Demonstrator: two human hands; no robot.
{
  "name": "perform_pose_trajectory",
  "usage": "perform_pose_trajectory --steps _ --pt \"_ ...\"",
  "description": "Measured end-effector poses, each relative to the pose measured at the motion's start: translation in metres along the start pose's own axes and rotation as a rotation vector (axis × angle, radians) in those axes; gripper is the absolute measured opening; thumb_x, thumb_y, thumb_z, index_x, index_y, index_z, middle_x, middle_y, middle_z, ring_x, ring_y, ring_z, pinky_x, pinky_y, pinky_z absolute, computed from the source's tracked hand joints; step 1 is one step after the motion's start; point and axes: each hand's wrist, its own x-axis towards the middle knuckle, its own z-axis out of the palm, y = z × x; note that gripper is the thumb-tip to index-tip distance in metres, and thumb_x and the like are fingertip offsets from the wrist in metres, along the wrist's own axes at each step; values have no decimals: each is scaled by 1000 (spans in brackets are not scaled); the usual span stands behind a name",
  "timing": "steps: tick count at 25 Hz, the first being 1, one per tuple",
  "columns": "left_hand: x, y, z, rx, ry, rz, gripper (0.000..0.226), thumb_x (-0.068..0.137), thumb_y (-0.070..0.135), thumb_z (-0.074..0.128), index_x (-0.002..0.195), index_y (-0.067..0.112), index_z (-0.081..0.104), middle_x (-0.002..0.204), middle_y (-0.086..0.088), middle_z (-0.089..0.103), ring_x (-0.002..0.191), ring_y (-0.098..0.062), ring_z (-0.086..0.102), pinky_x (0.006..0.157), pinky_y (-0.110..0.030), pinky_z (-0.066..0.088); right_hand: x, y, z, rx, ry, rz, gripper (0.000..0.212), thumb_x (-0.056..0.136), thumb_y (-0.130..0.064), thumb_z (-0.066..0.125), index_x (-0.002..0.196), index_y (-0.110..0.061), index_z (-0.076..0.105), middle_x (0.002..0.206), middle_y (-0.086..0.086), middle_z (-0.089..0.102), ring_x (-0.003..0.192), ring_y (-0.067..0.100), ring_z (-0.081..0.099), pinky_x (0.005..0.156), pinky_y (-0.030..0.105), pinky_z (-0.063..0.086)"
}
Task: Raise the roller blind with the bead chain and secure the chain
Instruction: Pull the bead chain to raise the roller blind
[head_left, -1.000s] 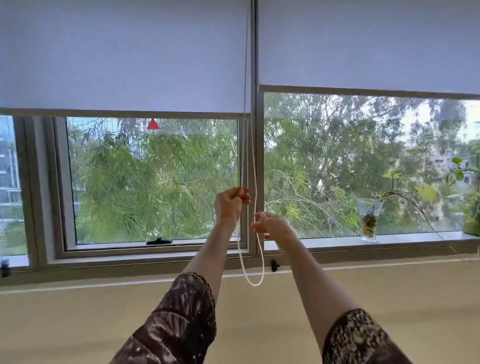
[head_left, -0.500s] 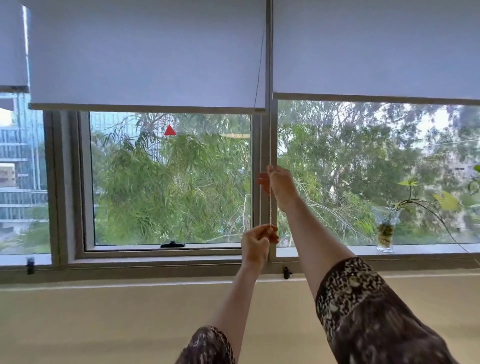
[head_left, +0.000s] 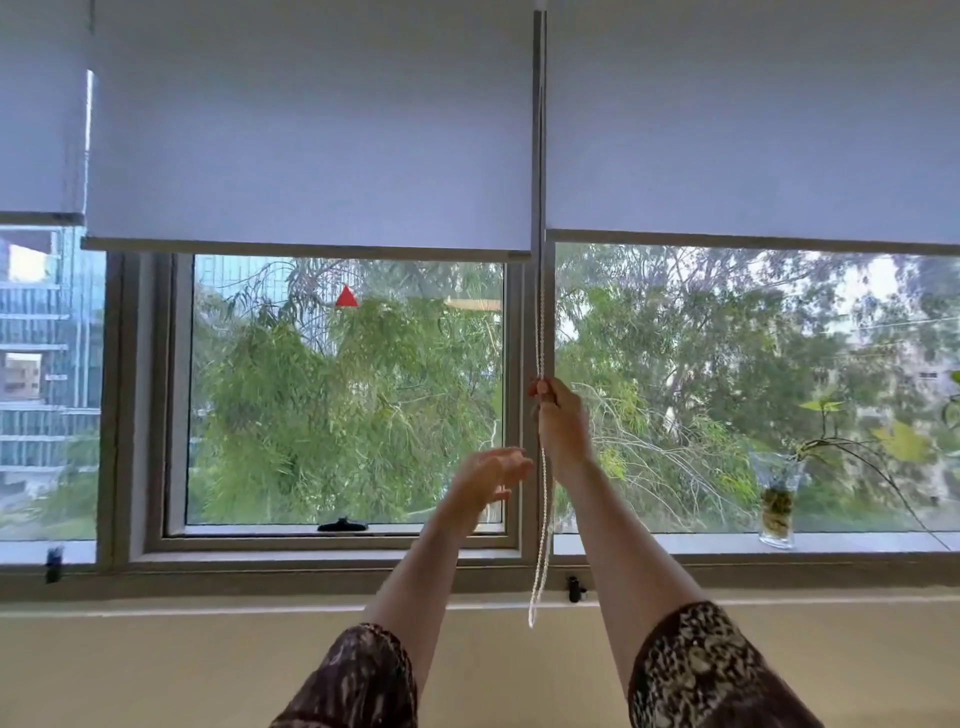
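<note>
A pale roller blind (head_left: 311, 156) covers the top of the middle window, its bottom bar a little above mid-height. The white bead chain (head_left: 540, 519) hangs along the frame post between the two windows, its loop ending just above the wall below the sill. My right hand (head_left: 561, 421) is shut on the chain high up on the post. My left hand (head_left: 493, 470) is lower and to the left, fingers spread, just off the chain. A small black chain clip (head_left: 573, 588) sits on the frame right of the loop.
A second blind (head_left: 753, 130) covers the right window top, a third (head_left: 36, 114) the far left. A glass vase with a plant (head_left: 776, 501) stands on the right sill. A black window handle (head_left: 342, 526) sits at the middle window's bottom. Another clip (head_left: 53, 561) is at left.
My left hand has let go of the chain and opened, rising a little. My right hand still grips the chain up on the post. The view has shifted so the blinds fill more of the frame.
</note>
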Motion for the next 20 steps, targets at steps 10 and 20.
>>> perform_pose_trajectory --steps 10,20 --pt "45 56 38 -37 243 131 20 93 21 57 80 17 71 103 -20 71 88 -24 54 72 -37 41 -81 97 -10 -181 -159 104 24 96 -10 43 80 -12 61 47 -10 43 37 2 32 42 20 23" --pt "58 47 55 -72 507 229 14 86 0 61 92 -2 73 70 -11 71 58 -18 64 60 -30 57 -103 114 -24 -184 -398 253 26 97 -13 42 78 -17 59 53 -1 50 46 15 43 45 28 35"
